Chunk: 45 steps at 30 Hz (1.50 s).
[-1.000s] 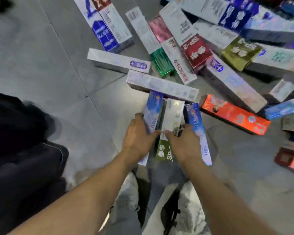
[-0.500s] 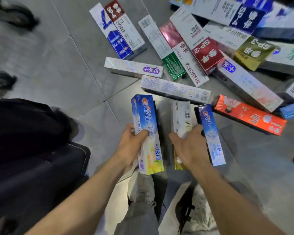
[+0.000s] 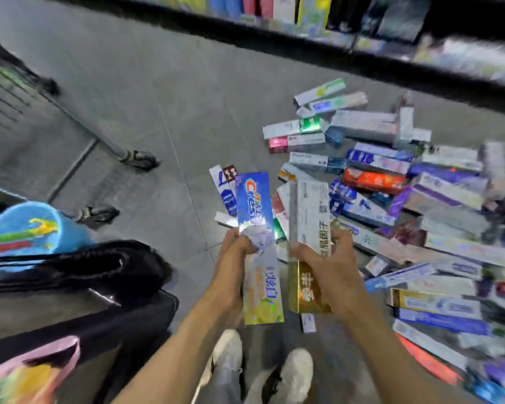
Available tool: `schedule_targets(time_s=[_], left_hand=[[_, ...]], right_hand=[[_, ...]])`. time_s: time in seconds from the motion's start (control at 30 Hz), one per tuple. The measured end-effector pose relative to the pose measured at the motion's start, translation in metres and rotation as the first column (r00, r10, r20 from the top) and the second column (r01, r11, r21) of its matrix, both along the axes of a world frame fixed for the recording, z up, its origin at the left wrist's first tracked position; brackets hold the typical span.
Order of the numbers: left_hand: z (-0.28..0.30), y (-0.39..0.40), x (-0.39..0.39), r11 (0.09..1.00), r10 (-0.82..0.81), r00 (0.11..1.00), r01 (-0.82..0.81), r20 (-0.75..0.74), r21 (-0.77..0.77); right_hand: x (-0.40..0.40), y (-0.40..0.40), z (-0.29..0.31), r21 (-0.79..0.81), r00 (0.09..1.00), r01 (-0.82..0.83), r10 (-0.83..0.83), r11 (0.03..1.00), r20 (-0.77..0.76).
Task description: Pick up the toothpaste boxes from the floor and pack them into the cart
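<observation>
Blue Crest box (image 3: 258, 246), held lengthwise away from the body and clear of the floor (image 3: 164, 118); the left hand (image 3: 233, 263) grips it around the middle, thumb across the printed face, fingers curled behind. Just to the right of this grip, the white-and-gold box (image 3: 309, 246) is clasped by the right hand (image 3: 333, 266), thumb over its front face, the gold end pointing back toward the person; whether a second box sits behind it in the same hand cannot be told. The two held boxes lie nearly parallel, close but apart. Beyond and to the right of both grips, the heap of toothpaste boxes (image 3: 405, 199) lies scattered on the grey tiles, many blurred. Below the hands, two white shoes (image 3: 295, 371). Left of the left grip, a black bag (image 3: 70, 287), with a blue bowl (image 3: 27, 225) past it; farther left, the cart (image 3: 18, 112), its castors (image 3: 142, 160) on the floor. Across the far side, store shelving (image 3: 362, 24).
</observation>
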<state>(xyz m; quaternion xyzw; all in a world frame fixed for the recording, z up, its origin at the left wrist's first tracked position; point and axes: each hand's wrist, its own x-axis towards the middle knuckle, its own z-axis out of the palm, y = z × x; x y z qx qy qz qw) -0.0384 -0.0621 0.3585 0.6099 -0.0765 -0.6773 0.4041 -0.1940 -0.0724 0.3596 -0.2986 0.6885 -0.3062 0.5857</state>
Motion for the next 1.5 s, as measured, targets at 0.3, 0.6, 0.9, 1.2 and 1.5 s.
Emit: schedule_targets(time_s=[0.3, 0.6, 0.9, 1.2, 1.5], left_hand=[[0.280, -0.018, -0.009, 0.964, 0.067, 0.998, -0.070, -0.020, -0.257], [0.416, 0.019, 0.037, 0.881, 0.232, 0.971, -0.183, 0.060, -0.437], [0.453, 0.004, 0.125, 0.756, 0.482, 0.876, -0.408, 0.013, -0.512], [0.459, -0.053, 0.244, 0.701, 0.591, 0.807, -0.511, 0.003, -0.498], [0.441, -0.081, 0.355, 0.624, 0.731, 0.680, -0.637, 0.052, -0.453]], right_hand=[[-0.007, -0.019, 0.291, -0.238, 0.984, -0.109, 0.139, 0.965, 0.113], [0.012, -0.011, 0.438, -0.373, 0.943, -0.281, 0.326, 0.884, 0.061], [0.110, -0.053, 0.472, -0.393, 0.869, -0.430, 0.490, 0.813, 0.064], [0.254, -0.137, 0.482, -0.373, 0.778, -0.555, 0.623, 0.744, 0.085], [0.385, -0.182, 0.479, -0.332, 0.648, -0.713, 0.762, 0.618, 0.025]])
